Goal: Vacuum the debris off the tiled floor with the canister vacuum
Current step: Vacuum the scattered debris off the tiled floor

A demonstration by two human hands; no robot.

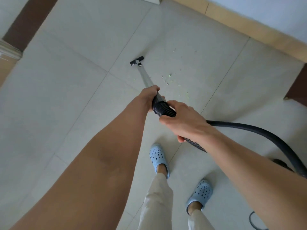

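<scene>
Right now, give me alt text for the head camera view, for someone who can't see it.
Both hands grip a vacuum: the left hand on the metal wand, the right hand on the ribbed black hose. The floor nozzle rests on pale tiles, left of scattered debris. Blue clogs show below.

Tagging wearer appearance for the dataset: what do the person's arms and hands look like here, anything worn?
Both forearms are bare up to the frame edge: no sleeves show. The left hand and right hand wear no gloves, and no rings, watch or wristband can be seen. No markings visible.
</scene>
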